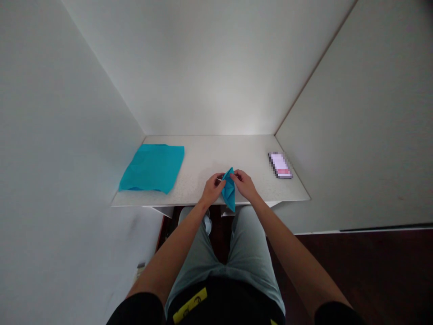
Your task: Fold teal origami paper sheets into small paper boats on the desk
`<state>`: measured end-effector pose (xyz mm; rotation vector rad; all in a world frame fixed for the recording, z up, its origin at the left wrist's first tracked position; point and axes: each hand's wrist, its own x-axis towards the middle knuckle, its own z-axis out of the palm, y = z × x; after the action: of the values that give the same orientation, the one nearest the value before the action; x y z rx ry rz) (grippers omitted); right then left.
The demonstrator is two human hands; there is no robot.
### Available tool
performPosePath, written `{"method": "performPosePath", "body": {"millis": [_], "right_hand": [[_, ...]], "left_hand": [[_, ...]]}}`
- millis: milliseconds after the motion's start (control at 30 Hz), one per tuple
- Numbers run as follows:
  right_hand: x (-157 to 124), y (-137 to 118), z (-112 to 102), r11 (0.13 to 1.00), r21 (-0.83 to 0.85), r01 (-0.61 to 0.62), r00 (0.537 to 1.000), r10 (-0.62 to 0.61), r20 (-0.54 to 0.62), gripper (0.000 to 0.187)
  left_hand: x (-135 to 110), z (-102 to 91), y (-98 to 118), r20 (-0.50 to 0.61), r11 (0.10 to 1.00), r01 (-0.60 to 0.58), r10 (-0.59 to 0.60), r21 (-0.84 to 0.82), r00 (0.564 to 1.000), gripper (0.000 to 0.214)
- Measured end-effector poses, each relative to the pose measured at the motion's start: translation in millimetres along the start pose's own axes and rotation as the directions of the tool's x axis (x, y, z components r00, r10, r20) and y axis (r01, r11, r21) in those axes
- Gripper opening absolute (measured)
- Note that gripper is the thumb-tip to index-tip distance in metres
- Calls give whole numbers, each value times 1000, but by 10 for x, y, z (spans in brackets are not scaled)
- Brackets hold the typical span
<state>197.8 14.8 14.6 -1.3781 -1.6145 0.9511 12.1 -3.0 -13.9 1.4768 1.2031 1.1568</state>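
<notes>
Your left hand point(212, 189) and right hand point(244, 185) held a folded teal paper point(229, 192) upright near the front edge of the counter point(216, 153), the fingers point(236, 176) pinching it from both sides. It was folded into a narrow point; a second teal sheet point(152, 168) lay flat and unfolded to your left.

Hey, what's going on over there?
Left hand and right hand pinching folded blue paper over the white table. Flat blue sheet left, blurred phone right, neither in the way.
</notes>
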Motion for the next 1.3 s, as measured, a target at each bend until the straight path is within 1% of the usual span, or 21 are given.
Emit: {"method": "performPosePath", "body": {"millis": [100,200,333,500,600,667,700,767,833,900,967,1033,1100,1167,1233,1300], "right_hand": [[-19,-42,-77,977,191,-90,993,75,88,36],[-32,-76,-155,923,337,-185,981,151,125,36],[-38,-107,-221,842,481,-243,970,210,122,32],[-2,-98,-221,691,644,-330,937,322,134,37],[35,-59,-206,665,670,-331,932,343,120,41],[51,-29,-192,685,656,-317,930,359,75,42],[50,-17,-182,712,630,-310,929,368,41,42],[17,-4,-153,800,528,-284,930,364,-50,44],[-66,-4,-105,895,387,-223,945,296,-139,52],[-189,-6,-35,960,246,-134,964,184,-194,66],[-312,4,52,988,134,-75,970,103,-218,81],[-391,30,136,992,82,-91,966,108,-235,87],[-405,63,191,985,75,-154,962,167,-218,81],[-370,95,193,978,68,-197,967,205,-150,65],[-318,126,140,976,61,-210,975,214,-61,46],[-276,164,49,972,94,-217,976,215,28,35]], "left_hand": [[18,-5,-21,38,999,12,-10,-52,999,36],[28,-6,-50,74,996,-1,8,-94,997,37],[43,-7,-82,104,995,-12,22,-99,994,37],[68,-20,-73,132,997,26,-17,-67,991,38],[78,-24,-53,123,998,46,-39,-53,992,34],[84,-20,-42,107,997,56,-51,-47,993,31],[86,-17,-38,100,997,60,-55,-42,993,30],[87,-10,-31,79,998,65,-63,-23,995,31],[84,-1,-24,47,998,64,-64,16,997,33],[77,8,-14,16,997,53,-54,62,998,34],[69,16,-2,-12,995,40,-39,90,999,36],[61,23,6,-31,996,30,-27,88,999,40],[55,27,8,-33,998,21,-19,56,999,45],[52,28,1,-29,1000,17,-16,12,999,48],[54,28,-12,-43,999,25,-26,-22,999,47],[59,29,-27,-62,999,33,-35,-36,997,43]]}}
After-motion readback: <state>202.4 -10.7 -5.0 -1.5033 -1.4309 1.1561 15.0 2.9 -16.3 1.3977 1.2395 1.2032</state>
